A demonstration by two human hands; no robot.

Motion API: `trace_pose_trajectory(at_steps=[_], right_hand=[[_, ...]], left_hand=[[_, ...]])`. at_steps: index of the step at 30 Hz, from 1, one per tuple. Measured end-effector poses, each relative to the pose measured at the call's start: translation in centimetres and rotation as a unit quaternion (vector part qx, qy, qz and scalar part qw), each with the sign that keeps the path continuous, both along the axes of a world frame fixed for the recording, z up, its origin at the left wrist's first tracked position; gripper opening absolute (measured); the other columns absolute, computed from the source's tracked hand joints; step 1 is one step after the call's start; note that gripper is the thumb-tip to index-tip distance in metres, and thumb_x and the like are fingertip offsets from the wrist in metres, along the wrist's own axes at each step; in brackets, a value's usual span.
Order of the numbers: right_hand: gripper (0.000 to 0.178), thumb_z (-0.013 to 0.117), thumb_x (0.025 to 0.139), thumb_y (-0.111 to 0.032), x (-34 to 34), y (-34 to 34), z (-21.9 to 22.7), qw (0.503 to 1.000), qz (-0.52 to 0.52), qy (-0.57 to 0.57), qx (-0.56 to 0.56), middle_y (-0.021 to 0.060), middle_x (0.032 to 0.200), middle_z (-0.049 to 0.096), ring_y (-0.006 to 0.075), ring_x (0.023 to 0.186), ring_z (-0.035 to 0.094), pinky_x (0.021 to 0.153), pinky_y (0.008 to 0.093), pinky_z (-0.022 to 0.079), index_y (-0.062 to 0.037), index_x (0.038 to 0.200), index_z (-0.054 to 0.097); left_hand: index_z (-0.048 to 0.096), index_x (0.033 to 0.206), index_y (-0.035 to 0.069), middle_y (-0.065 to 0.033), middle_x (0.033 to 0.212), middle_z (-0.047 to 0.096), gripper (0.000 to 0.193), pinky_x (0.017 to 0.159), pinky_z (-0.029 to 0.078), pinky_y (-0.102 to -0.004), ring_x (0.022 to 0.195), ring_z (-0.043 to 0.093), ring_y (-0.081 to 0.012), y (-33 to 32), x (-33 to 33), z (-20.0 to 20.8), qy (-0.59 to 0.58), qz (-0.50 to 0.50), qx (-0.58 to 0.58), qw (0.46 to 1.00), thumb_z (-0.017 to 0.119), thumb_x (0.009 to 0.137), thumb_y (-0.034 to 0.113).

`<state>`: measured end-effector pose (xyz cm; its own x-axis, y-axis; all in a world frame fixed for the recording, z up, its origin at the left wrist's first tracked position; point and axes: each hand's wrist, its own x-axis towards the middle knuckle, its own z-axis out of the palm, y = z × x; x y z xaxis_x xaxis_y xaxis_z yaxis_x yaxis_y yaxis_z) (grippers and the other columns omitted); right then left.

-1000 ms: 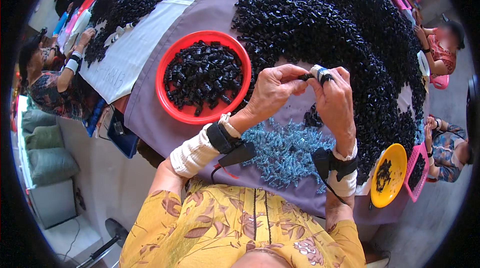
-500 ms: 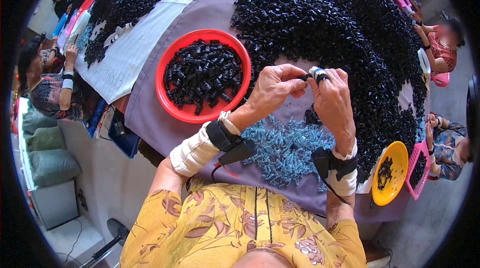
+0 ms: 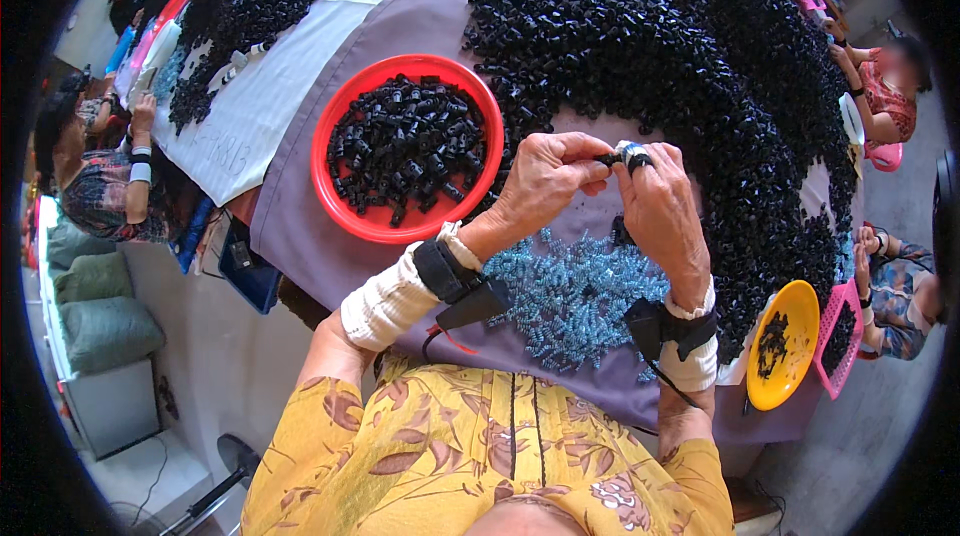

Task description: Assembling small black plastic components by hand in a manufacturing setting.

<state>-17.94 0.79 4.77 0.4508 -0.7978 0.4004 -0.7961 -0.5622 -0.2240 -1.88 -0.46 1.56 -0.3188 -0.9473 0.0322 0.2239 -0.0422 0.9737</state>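
Note:
My left hand (image 3: 545,179) pinches a small black plastic part (image 3: 606,159) between thumb and forefinger, above the table. Against the part's other end, the fingers of my right hand (image 3: 662,206) are closed; they hide most of it. White and black bands wrap a finger of that hand. Just below both hands lies a pile of light-blue coil springs (image 3: 575,306). To the left of my left hand stands a red round tray (image 3: 322,171) holding many black plastic parts (image 3: 405,151). A large heap of similar black parts (image 3: 640,46) spreads beyond my hands and to the right.
At the right edge of the purple-grey cloth (image 3: 300,206) are a yellow plate (image 3: 797,341) with some black parts and a pink basket (image 3: 838,351). Co-workers sit at the left (image 3: 105,181) and right (image 3: 890,96). A white-covered table (image 3: 230,126) adjoins at left, with another black heap.
My right fingers have shifted slightly left, closer to my left fingertips around the black part. My left hand has barely moved. The trays and piles look the same.

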Motion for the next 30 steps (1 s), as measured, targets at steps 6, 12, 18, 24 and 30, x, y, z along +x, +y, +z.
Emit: trace_pose_trajectory(at_steps=[6,12,18,24,30], right_hand=[[0.009,0.055,0.081,-0.004,-0.1,-0.2,-0.5,0.999,0.019,-0.039,-0.007,0.0168,0.08,0.059,0.0314,0.08,0.056,0.08,0.04,0.04,0.0042,0.083,0.057],[0.006,0.055,0.08,-0.003,-0.4,-0.5,-1.3,0.993,0.028,-0.097,0.055,0.0164,0.074,0.058,0.032,0.075,0.056,0.078,0.0401,0.041,0.0024,0.078,0.056],[0.005,0.052,0.08,-0.001,-0.6,-0.8,-2.4,0.995,0.03,-0.086,0.041,0.0147,0.074,0.057,0.0313,0.074,0.056,0.076,0.0396,0.039,0.0006,0.077,0.056],[0.008,0.058,0.078,-0.01,0.2,-0.2,-0.9,0.999,0.011,0.041,0.009,0.0109,0.078,0.06,0.0262,0.081,0.056,0.08,0.0393,0.036,-0.0017,0.077,0.059],[0.023,0.067,0.072,-0.021,0.7,-0.4,-1.3,0.998,-0.042,0.044,-0.024,0.0107,0.079,0.06,0.0246,0.081,0.057,0.082,0.0399,0.036,0.0,0.078,0.061]], left_hand=[[0.065,0.097,-0.002,-0.0032,0.079,0.065,0.016,0.063,0.048,-0.02,0.07,0.057,-0.0068,0.1,0.0,-0.4,-0.032,0.004,-0.01,0.999,0.058,0.084,0.001],[0.065,0.099,-0.001,-0.0034,0.08,0.065,0.016,0.064,0.049,-0.0198,0.07,0.058,-0.0065,0.0,-0.2,-1.5,-0.082,0.023,-0.045,0.995,0.058,0.084,0.002],[0.065,0.098,-0.002,-0.0046,0.081,0.065,0.016,0.065,0.049,-0.0204,0.071,0.059,-0.0075,-0.2,-0.1,-1.5,-0.081,0.003,-0.013,0.997,0.057,0.086,0.005],[0.06,0.103,-0.005,-0.0087,0.087,0.065,0.021,0.07,0.053,-0.0251,0.077,0.063,-0.0125,-0.2,0.5,-1.6,0.017,-0.032,0.088,0.995,0.054,0.089,0.009],[0.06,0.103,-0.005,-0.0083,0.089,0.065,0.024,0.071,0.054,-0.0263,0.078,0.063,-0.0134,0.1,-0.2,-1.7,0.102,-0.022,0.144,0.984,0.055,0.09,0.014]])
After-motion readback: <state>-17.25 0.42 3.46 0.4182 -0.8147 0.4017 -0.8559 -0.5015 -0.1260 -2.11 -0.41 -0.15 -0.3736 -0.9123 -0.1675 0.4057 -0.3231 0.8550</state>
